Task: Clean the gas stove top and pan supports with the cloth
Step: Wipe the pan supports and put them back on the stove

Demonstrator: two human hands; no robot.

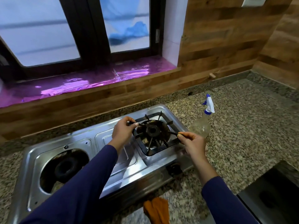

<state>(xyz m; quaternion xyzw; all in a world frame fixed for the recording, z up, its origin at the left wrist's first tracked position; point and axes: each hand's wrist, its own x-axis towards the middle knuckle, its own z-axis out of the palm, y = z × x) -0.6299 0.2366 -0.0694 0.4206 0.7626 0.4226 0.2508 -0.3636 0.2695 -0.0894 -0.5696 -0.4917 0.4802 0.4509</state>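
Observation:
A steel two-burner gas stove (113, 162) lies on a granite counter. Over its right burner (152, 130) sits a black square pan support (159, 147). My left hand (123, 130) pinches a prong on the support's left side. My right hand (192, 143) grips a prong on its right side. The left burner (64, 167) is bare, with no support over it. An orange cloth (156, 209) lies on the counter in front of the stove, untouched by either hand.
A clear spray bottle (201, 125) with a blue and white trigger stands just right of the stove, close to my right hand. A dark sink (275, 196) sits at the lower right. Wood-panelled wall and a purple-lined window sill (90, 81) rise behind the stove.

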